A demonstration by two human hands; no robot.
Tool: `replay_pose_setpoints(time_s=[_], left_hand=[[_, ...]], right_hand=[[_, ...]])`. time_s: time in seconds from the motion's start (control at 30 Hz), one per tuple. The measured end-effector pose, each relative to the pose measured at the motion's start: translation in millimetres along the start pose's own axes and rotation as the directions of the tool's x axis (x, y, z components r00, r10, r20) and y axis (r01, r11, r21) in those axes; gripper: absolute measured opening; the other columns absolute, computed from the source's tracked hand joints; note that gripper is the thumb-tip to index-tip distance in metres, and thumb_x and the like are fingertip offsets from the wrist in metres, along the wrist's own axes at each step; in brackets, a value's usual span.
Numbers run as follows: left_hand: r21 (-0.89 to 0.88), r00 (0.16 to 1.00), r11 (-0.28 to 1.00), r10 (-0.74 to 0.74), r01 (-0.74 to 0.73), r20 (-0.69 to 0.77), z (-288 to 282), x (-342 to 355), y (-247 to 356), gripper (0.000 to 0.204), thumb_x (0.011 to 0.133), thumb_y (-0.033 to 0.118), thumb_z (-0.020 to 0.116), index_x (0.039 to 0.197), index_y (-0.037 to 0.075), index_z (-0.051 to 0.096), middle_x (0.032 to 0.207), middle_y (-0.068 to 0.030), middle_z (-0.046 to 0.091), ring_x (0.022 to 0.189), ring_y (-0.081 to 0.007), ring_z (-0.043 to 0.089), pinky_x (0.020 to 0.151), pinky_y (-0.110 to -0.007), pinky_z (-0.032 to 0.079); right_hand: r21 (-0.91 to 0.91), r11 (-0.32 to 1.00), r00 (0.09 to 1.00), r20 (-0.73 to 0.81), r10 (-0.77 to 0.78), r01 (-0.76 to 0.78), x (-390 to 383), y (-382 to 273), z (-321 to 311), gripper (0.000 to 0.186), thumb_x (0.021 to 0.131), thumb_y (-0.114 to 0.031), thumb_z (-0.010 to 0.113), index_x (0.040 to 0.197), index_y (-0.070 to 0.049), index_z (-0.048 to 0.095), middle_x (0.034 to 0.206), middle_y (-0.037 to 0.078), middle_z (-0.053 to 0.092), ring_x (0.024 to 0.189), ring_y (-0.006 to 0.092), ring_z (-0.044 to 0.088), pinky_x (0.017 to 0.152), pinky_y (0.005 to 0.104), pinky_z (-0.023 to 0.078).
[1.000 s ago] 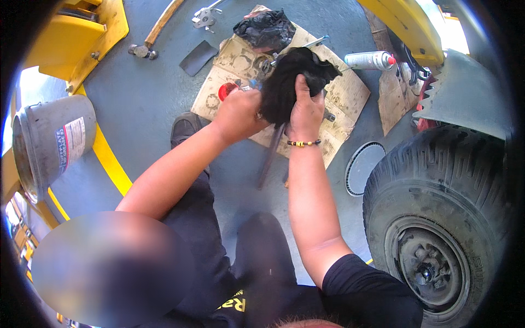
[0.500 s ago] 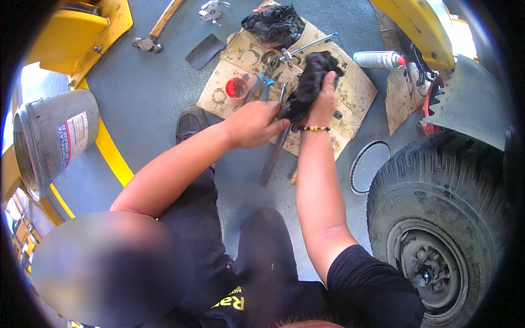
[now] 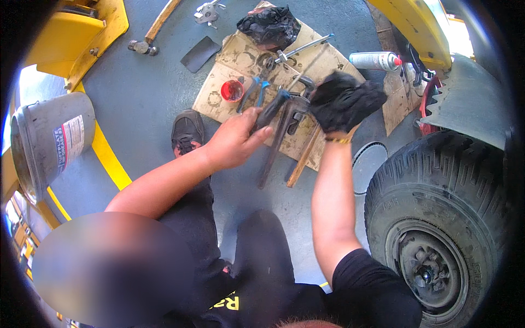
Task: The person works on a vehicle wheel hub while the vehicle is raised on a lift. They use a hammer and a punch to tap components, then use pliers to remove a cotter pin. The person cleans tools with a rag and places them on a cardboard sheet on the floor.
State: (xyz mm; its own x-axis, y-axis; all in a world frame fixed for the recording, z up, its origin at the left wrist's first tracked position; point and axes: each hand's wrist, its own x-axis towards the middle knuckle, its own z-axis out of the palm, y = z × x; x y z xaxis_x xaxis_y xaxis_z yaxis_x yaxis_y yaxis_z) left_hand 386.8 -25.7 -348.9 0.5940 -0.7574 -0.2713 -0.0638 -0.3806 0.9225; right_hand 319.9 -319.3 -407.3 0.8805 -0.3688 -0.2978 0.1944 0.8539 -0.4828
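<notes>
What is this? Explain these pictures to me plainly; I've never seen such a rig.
There is no robot here, just a person working bare-handed. The view comes from a head-worn fisheye camera looking down, so straight edges bend. The left hand grips a dark-handled tool, much like a screwdriver. The right hand holds a bundled black cloth that hides most of that hand. Stained cardboard bears a small red container, blue-handled pliers and a crumpled black bag.

Got a screwdriver (image 3: 272, 111) in the left hand (image 3: 236, 136), dark handle with a bit of blue up top, shaft aimed around 1 o'clock, plus a black rag (image 3: 348, 101) all scrunched up over the right hand (image 3: 353, 131), off toward its 3 o'clock.
</notes>
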Motion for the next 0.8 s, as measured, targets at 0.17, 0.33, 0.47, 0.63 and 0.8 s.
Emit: replay_pose_setpoints(time_s=[0.17, 0.33, 0.47, 0.63, 0.8], left_hand=[[0.779, 0.902, 0.569, -0.143, -0.263, 0.408, 14.8, 23.9, 12.9, 0.034, 0.089, 0.025, 0.063, 0.113, 0.001, 0.062, 0.103, -0.0192, 0.069, 0.090, -0.0382, 0.066, 0.082, -0.045, 0.049], [0.589, 0.921, 0.736, 0.389, -0.334, 0.036, 6.4, 13.4, -5.3, 0.024, 0.084, 0.022, 0.066, 0.102, 0.006, 0.067, 0.089, -0.0157, 0.070, 0.084, -0.0363, 0.067, 0.080, -0.046, 0.049], [0.212, 0.997, 0.974, 0.078, -0.078, 0.006, -7.6, 11.0, 11.1, 0.037, 0.092, 0.024, 0.067, 0.121, 0.001, 0.060, 0.097, -0.0194, 0.068, 0.093, -0.0343, 0.067, 0.083, -0.039, 0.051], [-0.253, 0.995, 0.962, 0.094, -0.101, -0.038, -8.8, 7.4, 15.0, 0.046, 0.101, 0.025, 0.064, 0.136, -0.003, 0.050, 0.107, -0.0114, 0.063, 0.098, -0.0176, 0.060, 0.090, -0.032, 0.047], [-0.173, 0.919, 0.967, 0.111, -0.188, -0.378, 6.5, 11.4, 1.4, 0.041, 0.096, 0.020, 0.070, 0.127, 0.004, 0.048, 0.103, -0.0183, 0.065, 0.092, -0.0276, 0.067, 0.084, -0.039, 0.051]], right_hand=[[-0.364, 0.931, 0.920, -0.374, -0.113, -0.033, -62.6, 109.3, 80.1, 0.038, 0.101, -0.028, 0.064, 0.131, -0.006, 0.054, 0.117, 0.002, 0.064, 0.099, 0.0153, 0.062, 0.089, 0.0326, 0.052], [-0.798, 0.603, 0.886, -0.281, -0.368, -0.003, -47.4, 115.3, 42.8, 0.042, 0.102, -0.042, 0.060, 0.103, -0.001, 0.070, 0.089, 0.004, 0.071, 0.087, 0.0167, 0.068, 0.076, 0.0324, 0.052], [-0.922, 0.127, 0.864, 0.287, -0.414, 0.367, -40.2, 73.5, 58.0, 0.055, 0.099, -0.052, 0.060, 0.090, 0.001, 0.071, 0.078, 0.009, 0.071, 0.073, 0.0183, 0.067, 0.068, 0.0358, 0.053], [-0.667, 0.731, 0.977, -0.019, -0.213, 0.146, -24.5, 43.0, 3.0, 0.053, 0.106, -0.047, 0.045, 0.129, -0.002, 0.061, 0.122, 0.012, 0.068, 0.111, 0.0272, 0.066, 0.095, 0.0386, 0.051], [-0.154, 0.974, 0.972, -0.194, 0.136, -0.167, -45.3, 66.9, 21.9, 0.066, 0.102, -0.062, 0.041, 0.140, -0.010, 0.055, 0.134, 0.009, 0.063, 0.118, 0.0274, 0.061, 0.101, 0.0449, 0.050]])
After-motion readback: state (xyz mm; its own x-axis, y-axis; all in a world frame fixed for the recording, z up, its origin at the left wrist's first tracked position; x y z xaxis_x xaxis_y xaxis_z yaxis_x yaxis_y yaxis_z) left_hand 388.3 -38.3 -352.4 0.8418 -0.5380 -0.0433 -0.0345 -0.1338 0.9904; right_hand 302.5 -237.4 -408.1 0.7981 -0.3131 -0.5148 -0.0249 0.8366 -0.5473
